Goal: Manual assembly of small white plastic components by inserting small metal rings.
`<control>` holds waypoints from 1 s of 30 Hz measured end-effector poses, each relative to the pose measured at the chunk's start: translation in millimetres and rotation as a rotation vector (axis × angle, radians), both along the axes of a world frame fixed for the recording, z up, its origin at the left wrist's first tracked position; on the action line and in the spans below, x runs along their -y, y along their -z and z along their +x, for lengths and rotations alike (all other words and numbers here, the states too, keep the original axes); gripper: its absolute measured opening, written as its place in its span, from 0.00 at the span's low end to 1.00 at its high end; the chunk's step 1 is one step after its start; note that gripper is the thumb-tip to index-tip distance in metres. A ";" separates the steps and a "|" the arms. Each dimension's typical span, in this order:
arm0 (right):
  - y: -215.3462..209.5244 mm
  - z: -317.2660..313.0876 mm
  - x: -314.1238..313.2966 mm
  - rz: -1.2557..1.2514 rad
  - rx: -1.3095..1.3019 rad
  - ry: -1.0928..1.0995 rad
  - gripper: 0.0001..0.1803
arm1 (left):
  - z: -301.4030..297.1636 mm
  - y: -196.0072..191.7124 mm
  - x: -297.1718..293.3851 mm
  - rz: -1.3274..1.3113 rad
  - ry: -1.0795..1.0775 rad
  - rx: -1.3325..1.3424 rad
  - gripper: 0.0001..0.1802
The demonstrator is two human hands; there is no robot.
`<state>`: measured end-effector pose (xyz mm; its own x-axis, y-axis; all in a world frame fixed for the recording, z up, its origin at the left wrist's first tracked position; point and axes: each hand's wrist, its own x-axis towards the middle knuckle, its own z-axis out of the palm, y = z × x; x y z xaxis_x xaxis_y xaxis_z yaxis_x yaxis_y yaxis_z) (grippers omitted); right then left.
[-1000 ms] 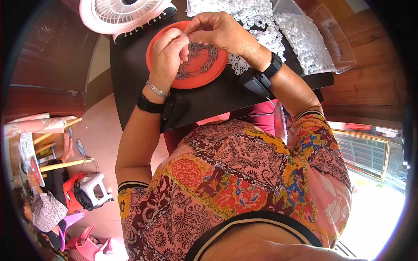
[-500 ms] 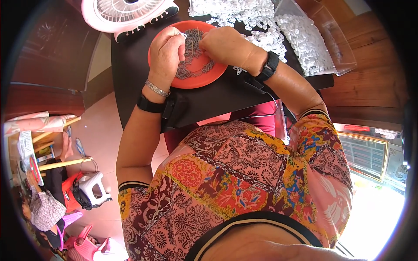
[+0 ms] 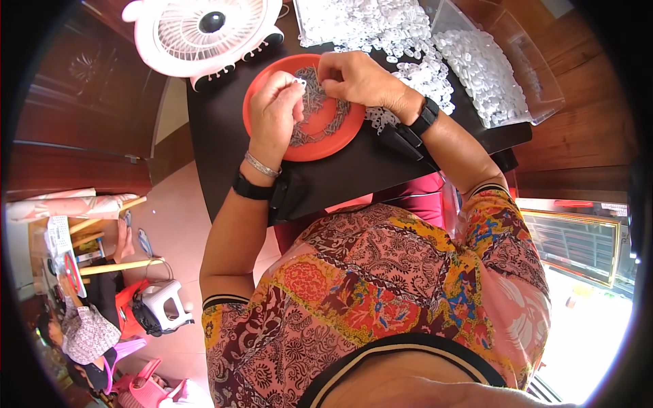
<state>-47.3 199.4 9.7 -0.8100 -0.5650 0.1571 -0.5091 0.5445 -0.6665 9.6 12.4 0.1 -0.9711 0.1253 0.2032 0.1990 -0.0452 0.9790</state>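
Observation:
My left hand (image 3: 273, 112) is closed over the left side of an orange plate (image 3: 314, 152), pinching a small white plastic piece (image 3: 300, 81) with a dark hole between thumb and forefinger. Over the plate's far right side, my right hand (image 3: 360, 80) has its fingers drawn together. Whatever its fingertips hold, if anything, is hidden or too small to name. The plate bears a ring-shaped heap of thin grey screws or nails (image 3: 335, 125); which of the two I cannot tell. The hands are apart, with the heap showing between them.
A white fan (image 3: 214, 30) stands at the far left of the dark table (image 3: 340, 182). Loose white plastic pieces (image 3: 422, 83) spread beyond my right hand. More fill a clear bin (image 3: 483, 78) at the far right. Behind my left arm, a white stool (image 3: 165, 306) lies on the floor.
The view has shifted, so table and plate sit lower in it. My right hand has moved toward the plate's far edge. My left hand still pinches the white plastic piece.

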 end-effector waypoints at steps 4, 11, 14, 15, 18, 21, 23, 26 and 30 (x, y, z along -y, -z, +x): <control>11.7 -3.5 -3.1 -0.397 0.049 -0.022 0.12 | 3.8 -3.8 -0.5 -0.002 0.049 0.033 0.10; 1.9 0.6 -4.4 -0.670 0.524 -0.066 0.10 | 8.2 -4.1 -4.9 -0.010 0.056 0.077 0.08; 0.3 5.1 -5.6 -0.618 0.565 -0.074 0.11 | 8.3 -6.4 -7.7 -0.008 0.054 0.097 0.08; 1.4 6.4 -3.6 -0.596 0.541 -0.072 0.11 | 8.5 -5.9 -7.2 -0.014 0.055 0.100 0.08; 2.5 10.4 1.0 -0.575 0.511 -0.073 0.11 | 8.8 -4.9 -5.9 -0.030 0.041 0.096 0.08; 2.1 13.4 2.2 -0.553 0.501 -0.088 0.10 | 9.5 -5.6 -6.1 -0.048 0.039 0.094 0.08; 1.6 15.1 2.5 -0.549 0.490 -0.134 0.10 | 9.3 -4.1 -5.3 -0.090 0.064 0.078 0.10; 0.1 17.5 3.9 -0.521 0.472 -0.127 0.10 | 10.7 -5.5 -5.3 -0.086 0.055 0.095 0.10; 1.8 19.9 5.9 -0.526 0.439 -0.134 0.10 | 11.6 -4.2 -6.4 -0.138 0.052 0.079 0.10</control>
